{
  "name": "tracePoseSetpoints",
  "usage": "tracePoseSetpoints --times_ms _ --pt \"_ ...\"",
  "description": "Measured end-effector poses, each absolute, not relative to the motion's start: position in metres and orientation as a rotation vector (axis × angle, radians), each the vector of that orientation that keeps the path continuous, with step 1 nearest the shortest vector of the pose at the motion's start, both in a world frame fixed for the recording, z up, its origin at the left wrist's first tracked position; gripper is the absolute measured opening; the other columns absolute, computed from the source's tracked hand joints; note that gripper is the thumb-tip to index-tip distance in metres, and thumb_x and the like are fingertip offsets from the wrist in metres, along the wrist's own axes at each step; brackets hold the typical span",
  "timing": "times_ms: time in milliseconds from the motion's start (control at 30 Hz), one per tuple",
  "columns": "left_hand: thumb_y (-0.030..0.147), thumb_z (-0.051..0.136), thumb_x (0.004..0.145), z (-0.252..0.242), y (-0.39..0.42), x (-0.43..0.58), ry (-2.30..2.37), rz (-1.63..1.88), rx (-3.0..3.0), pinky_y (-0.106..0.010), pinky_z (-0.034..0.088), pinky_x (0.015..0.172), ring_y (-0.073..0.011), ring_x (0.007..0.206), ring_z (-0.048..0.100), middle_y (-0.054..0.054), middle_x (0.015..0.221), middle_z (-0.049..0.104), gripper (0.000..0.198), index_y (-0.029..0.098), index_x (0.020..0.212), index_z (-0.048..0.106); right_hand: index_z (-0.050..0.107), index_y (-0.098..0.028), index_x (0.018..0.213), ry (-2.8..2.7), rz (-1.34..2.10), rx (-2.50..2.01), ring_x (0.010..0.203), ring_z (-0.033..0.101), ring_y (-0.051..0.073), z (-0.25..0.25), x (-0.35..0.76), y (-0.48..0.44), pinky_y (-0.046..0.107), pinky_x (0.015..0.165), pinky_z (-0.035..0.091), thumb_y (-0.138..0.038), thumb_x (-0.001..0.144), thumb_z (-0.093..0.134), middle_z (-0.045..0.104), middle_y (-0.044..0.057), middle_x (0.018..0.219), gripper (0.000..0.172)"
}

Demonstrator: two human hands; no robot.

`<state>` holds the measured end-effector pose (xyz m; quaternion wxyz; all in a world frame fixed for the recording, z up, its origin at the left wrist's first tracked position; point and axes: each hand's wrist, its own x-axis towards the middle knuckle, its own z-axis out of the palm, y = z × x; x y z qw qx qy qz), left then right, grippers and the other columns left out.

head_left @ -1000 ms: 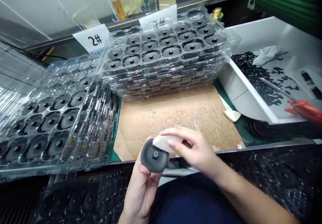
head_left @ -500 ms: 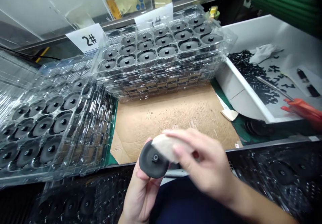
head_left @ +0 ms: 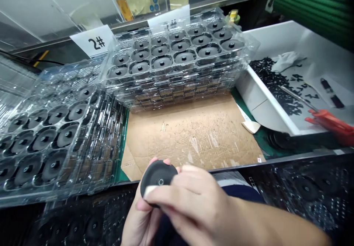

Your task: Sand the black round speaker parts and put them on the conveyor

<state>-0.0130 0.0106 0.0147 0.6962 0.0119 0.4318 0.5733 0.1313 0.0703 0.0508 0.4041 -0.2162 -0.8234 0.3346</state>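
Note:
Low in front of me, my left hand [head_left: 143, 211] grips a round black rubber-like disc [head_left: 157, 172] by its rim, palm side up. A small hub with a ring-shaped end stands at the disc's centre. My right hand [head_left: 197, 198] is closed over the disc's right and lower side, thumb and fingers bent. A bit of a pale, off-white pad [head_left: 150, 190] shows at its fingertips, against the disc's near edge; the rest of the pad is hidden by the hand.
Brown cardboard [head_left: 177, 132] covers the bench ahead. Stacked clear trays [head_left: 177, 78] of similar discs stand behind it, more trays [head_left: 107, 139] at left. At right, a white bin [head_left: 272, 102] holds small black parts and red-handled pliers [head_left: 329, 122]. A pale wedge [head_left: 251, 127] lies nearby.
Both hands and the disc have shifted left, my right hand furthest. It has moved from the disc's upper right across to its near edge, covering most of the pad.

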Motion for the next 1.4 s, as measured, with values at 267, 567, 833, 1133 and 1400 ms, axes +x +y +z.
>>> tracePoseSetpoints --times_ms 267,567,833,1133,1400 --pt "0.025 0.06 0.081 0.009 0.011 -0.01 0.5 1.152 0.087 -0.017 0.047 0.089 -0.0104 0.102 0.061 0.004 0.11 0.068 0.027 0.031 0.107 0.064 0.065 -0.02 0.098 -2.252 0.74 -0.638 0.062 0.044 0.013 0.059 0.144 0.086 0.029 0.062 0.037 -0.013 0.09 0.039 0.054 0.0 0.068 0.028" --pt "0.041 0.072 0.063 0.01 0.0 -0.017 0.569 1.144 0.037 -0.035 0.045 0.095 -0.0244 0.104 0.061 0.001 0.108 0.069 0.048 0.035 0.109 0.063 0.057 -0.024 0.116 -1.916 1.127 -1.161 0.09 0.058 0.015 -0.021 0.158 0.091 0.028 0.076 0.047 -0.02 0.092 0.043 0.063 0.004 0.101 0.029" --pt "0.037 0.068 0.069 0.006 0.0 -0.018 0.496 1.129 0.041 -0.028 0.048 0.09 -0.0229 0.107 0.06 -0.001 0.117 0.065 0.046 0.035 0.114 0.059 0.057 -0.025 0.115 -1.978 1.108 -1.22 0.094 0.058 0.015 -0.021 0.166 0.079 0.03 0.078 0.046 -0.019 0.091 0.044 0.064 0.003 0.105 0.028" --pt "0.037 0.068 0.071 -0.012 -0.009 -0.016 0.705 1.256 0.057 -0.024 0.046 0.093 -0.0185 0.112 0.056 0.0 0.117 0.065 0.048 0.032 0.117 0.058 0.06 -0.024 0.11 -2.397 0.81 -0.836 0.067 0.05 0.014 0.056 0.142 0.084 0.031 0.062 0.031 -0.014 0.089 0.041 0.062 0.0 0.076 0.03" --pt "0.03 0.076 0.063 0.006 -0.004 -0.013 0.818 1.315 0.122 -0.023 0.046 0.094 -0.0217 0.115 0.054 0.005 0.113 0.066 0.05 0.038 0.11 0.062 0.058 -0.004 0.112 -2.116 0.573 -0.791 0.06 0.052 0.016 0.051 0.129 0.052 0.031 0.055 0.038 -0.01 0.085 0.043 0.064 0.009 0.074 0.031"
